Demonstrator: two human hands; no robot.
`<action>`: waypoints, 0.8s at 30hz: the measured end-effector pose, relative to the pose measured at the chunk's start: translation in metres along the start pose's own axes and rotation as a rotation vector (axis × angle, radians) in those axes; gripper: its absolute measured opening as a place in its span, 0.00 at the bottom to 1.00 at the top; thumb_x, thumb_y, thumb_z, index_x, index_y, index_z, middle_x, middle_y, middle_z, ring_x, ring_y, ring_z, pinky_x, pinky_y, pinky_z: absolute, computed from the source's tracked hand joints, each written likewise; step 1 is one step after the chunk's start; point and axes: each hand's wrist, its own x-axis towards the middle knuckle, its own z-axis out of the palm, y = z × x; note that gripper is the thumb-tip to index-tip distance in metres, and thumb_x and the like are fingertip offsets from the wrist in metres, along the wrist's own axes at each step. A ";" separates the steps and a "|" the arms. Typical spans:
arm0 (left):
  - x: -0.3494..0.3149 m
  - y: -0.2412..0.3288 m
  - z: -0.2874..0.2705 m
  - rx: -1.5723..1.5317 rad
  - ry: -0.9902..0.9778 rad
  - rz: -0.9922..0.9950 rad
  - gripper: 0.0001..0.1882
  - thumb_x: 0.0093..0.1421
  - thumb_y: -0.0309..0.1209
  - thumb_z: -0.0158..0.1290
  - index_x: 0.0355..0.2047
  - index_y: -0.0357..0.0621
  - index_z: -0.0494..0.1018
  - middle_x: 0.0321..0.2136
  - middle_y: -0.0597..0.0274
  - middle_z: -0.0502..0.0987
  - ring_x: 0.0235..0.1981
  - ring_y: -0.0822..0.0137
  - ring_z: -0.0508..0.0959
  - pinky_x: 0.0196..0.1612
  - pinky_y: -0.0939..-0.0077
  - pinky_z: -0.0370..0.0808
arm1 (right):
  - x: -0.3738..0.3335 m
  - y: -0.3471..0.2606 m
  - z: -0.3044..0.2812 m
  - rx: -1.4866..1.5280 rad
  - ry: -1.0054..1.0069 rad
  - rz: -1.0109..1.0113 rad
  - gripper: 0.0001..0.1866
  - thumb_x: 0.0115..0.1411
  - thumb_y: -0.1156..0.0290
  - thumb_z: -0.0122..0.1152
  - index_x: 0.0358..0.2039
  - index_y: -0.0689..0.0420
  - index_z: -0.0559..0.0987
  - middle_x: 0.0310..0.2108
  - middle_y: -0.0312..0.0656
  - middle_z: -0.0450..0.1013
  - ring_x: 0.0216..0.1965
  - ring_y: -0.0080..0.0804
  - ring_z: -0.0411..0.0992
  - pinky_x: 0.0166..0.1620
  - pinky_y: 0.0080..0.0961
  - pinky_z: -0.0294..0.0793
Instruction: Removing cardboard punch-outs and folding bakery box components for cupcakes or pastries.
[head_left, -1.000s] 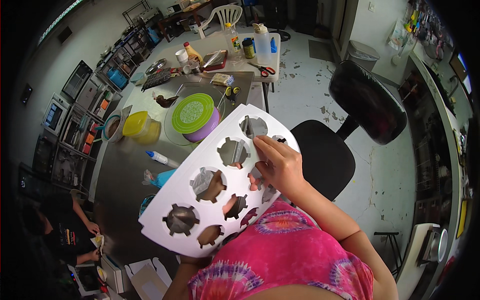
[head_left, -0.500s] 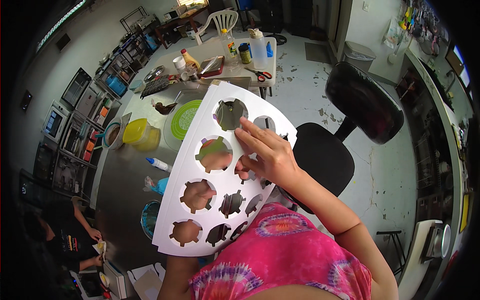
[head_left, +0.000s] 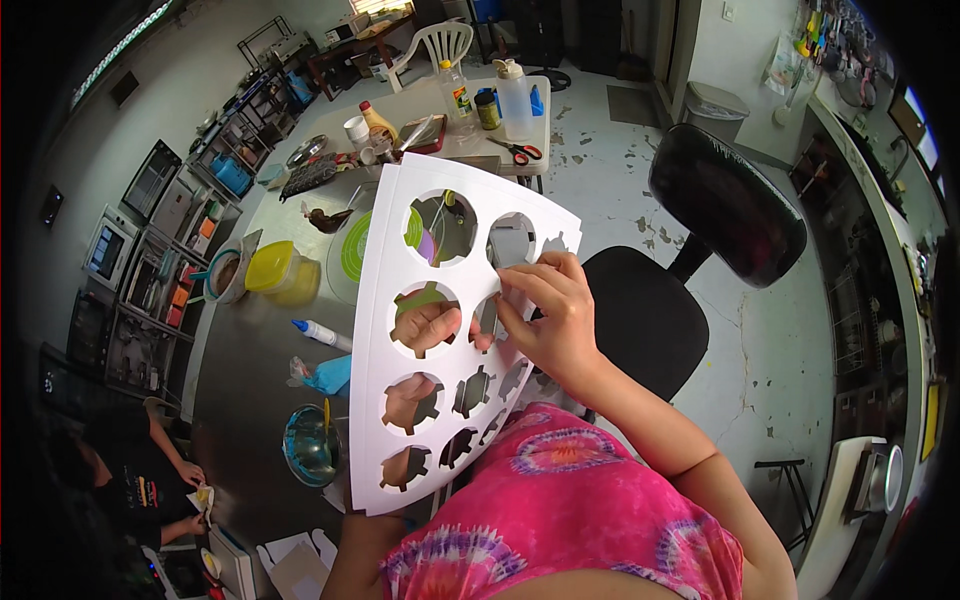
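Note:
A white cardboard cupcake insert [head_left: 470, 330] with several round notched holes stands tilted in front of me. My right hand [head_left: 553, 312] is at its right side, fingertips pinching the card at the rim of a middle hole. Behind the sheet is my left hand [head_left: 428, 326]; parts of it show through the holes, with curled fingers reaching toward the spot where the right hand pinches. The rest of that hand is hidden by the card.
On the steel table [head_left: 240, 390] at left are a yellow-lidded tub [head_left: 283, 272], a blue-capped tube [head_left: 322, 334], a blue piping bag [head_left: 330, 375] and a metal bowl [head_left: 308, 445]. A black chair [head_left: 640, 320] stands right. Another person [head_left: 130, 470] works at lower left.
The insert has turned and shifted, its lower end moving right and uncovering the bowl. My right hand has gone from lying over the card with extended fingers to a pinch at a hole's rim.

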 end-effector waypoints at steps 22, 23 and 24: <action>-0.003 -0.005 0.029 -0.008 0.053 0.334 0.18 0.62 0.40 0.42 0.34 0.33 0.68 0.26 0.57 0.70 0.29 0.71 0.71 0.44 0.72 0.70 | 0.016 0.009 0.012 0.089 0.078 -0.170 0.16 0.38 0.84 0.63 0.32 0.61 0.78 0.31 0.41 0.74 0.24 0.31 0.71 0.26 0.21 0.71; -0.005 -0.005 0.030 -0.072 0.075 0.367 0.18 0.62 0.40 0.41 0.34 0.33 0.68 0.25 0.58 0.69 0.30 0.70 0.71 0.46 0.69 0.70 | 0.018 0.008 0.013 0.100 0.080 -0.192 0.16 0.39 0.82 0.65 0.33 0.61 0.77 0.32 0.41 0.74 0.23 0.29 0.71 0.25 0.20 0.71; -0.006 -0.007 0.028 -0.072 0.075 0.369 0.18 0.62 0.40 0.41 0.34 0.33 0.68 0.25 0.58 0.69 0.30 0.70 0.71 0.46 0.69 0.70 | 0.018 0.004 0.011 0.101 0.080 -0.194 0.16 0.39 0.82 0.65 0.33 0.61 0.77 0.32 0.41 0.74 0.23 0.29 0.71 0.25 0.20 0.71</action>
